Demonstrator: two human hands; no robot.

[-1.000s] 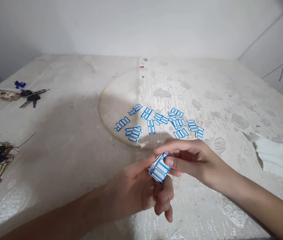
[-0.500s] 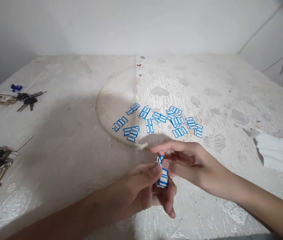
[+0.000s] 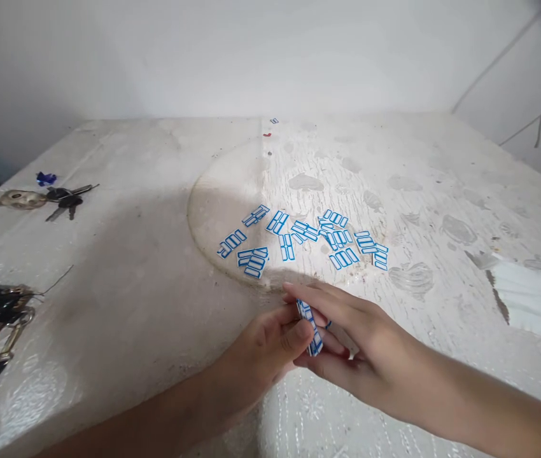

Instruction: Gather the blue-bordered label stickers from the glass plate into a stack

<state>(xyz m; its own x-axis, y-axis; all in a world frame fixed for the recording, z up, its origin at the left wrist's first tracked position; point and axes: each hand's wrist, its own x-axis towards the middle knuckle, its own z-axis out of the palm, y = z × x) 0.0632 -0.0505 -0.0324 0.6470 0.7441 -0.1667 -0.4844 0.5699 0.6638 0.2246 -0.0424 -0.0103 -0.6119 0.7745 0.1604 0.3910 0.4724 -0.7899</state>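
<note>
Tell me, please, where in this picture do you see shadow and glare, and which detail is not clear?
Head view: a broad, soft shadow dims the tabletop left of the scattered blue-and-white cards; head view: glare speckles its lower left part; head view: the red scrap beyond the cards is too small to identify.

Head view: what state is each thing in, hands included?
Left hand, closed on the card stack, thumb across it.
Right hand, curved around the stack's right side; grip partly hidden.
Card stack, gathered, tilted.
Loose cards, scattered on the table, some overlapping.
Keys, lying fanned out.
Blue scrap, crumpled.
White sheet, lying with its left edge ragged.
</note>
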